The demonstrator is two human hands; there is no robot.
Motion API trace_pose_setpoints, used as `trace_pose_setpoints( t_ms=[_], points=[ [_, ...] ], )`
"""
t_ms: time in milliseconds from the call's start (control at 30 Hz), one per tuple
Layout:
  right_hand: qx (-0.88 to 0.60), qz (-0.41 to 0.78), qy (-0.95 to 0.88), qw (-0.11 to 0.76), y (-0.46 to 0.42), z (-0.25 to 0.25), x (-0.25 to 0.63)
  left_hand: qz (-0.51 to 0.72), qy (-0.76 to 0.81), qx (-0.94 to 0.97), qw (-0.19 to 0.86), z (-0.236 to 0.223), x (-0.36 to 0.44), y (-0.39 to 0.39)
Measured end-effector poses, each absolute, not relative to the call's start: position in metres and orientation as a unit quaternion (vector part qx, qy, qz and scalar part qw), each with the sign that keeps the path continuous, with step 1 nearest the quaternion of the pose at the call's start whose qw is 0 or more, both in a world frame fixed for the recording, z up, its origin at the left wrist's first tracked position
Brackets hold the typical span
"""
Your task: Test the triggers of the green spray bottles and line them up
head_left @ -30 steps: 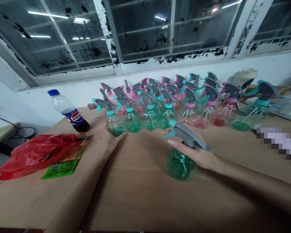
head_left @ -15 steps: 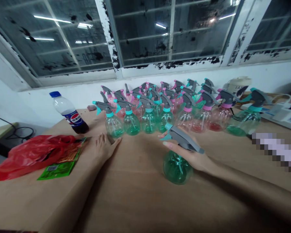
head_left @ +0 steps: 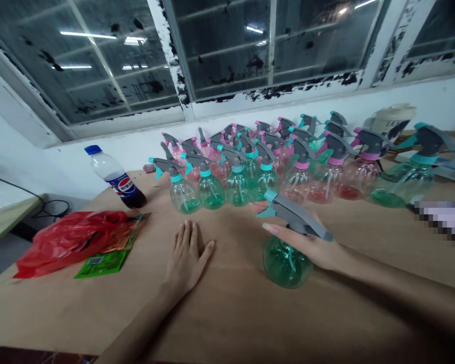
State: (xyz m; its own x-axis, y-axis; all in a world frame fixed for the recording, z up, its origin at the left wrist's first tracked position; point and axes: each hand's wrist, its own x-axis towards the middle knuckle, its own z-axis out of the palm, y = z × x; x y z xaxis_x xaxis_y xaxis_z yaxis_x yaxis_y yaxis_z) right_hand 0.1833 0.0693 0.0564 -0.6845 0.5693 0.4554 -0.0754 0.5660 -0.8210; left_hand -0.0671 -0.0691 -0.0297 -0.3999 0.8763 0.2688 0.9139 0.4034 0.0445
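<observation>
My right hand [head_left: 315, 244] grips the neck of a green spray bottle [head_left: 287, 263] with a grey trigger head, standing upright on the brown table [head_left: 227, 313] in front of me. My left hand [head_left: 187, 258] lies flat on the table, palm down, fingers together, holding nothing. It rests left of the held bottle and just short of a green spray bottle [head_left: 182, 191] at the left end of the front row.
Several green and pink spray bottles [head_left: 273, 162] crowd the far side of the table under a window. A cola bottle [head_left: 117, 178] stands at the back left. A red plastic bag [head_left: 70, 237] and green packets [head_left: 100, 263] lie at the left.
My left hand has drawn back from the front row of bottles toward me and now lies flat on the table. My right hand keeps its hold on the green bottle.
</observation>
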Motion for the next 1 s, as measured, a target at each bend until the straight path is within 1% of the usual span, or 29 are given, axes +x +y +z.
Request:
trace_pose_setpoints(
  t_ms=[133,233,333,533,700,867,1000],
  points=[
    [-0.162,0.444,-0.798,0.373,0.071,0.054,0.183,-0.066,-0.799,-0.593,0.078,-0.024,-0.039,-0.06],
    [-0.18,0.426,-0.799,0.385,0.071,0.052,0.184,-0.043,-0.78,-0.62,0.065,-0.021,-0.023,-0.051],
    [-0.197,0.414,-0.804,0.379,0.069,0.052,0.186,-0.039,-0.763,-0.642,0.059,-0.02,-0.013,-0.044],
    [-0.154,0.435,-0.812,0.358,0.067,0.057,0.186,-0.037,-0.732,-0.679,0.038,-0.017,-0.003,-0.029],
    [-0.149,0.462,-0.791,0.372,0.065,0.057,0.184,-0.06,-0.712,-0.699,0.023,-0.014,-0.007,-0.02],
    [-0.142,0.415,-0.801,0.408,0.064,0.056,0.184,-0.093,-0.685,-0.723,0.01,-0.01,-0.023,-0.02],
    [-0.133,0.4,-0.807,0.414,0.065,0.059,0.184,-0.131,-0.675,-0.726,0.004,-0.008,-0.035,-0.02]
  ],
)
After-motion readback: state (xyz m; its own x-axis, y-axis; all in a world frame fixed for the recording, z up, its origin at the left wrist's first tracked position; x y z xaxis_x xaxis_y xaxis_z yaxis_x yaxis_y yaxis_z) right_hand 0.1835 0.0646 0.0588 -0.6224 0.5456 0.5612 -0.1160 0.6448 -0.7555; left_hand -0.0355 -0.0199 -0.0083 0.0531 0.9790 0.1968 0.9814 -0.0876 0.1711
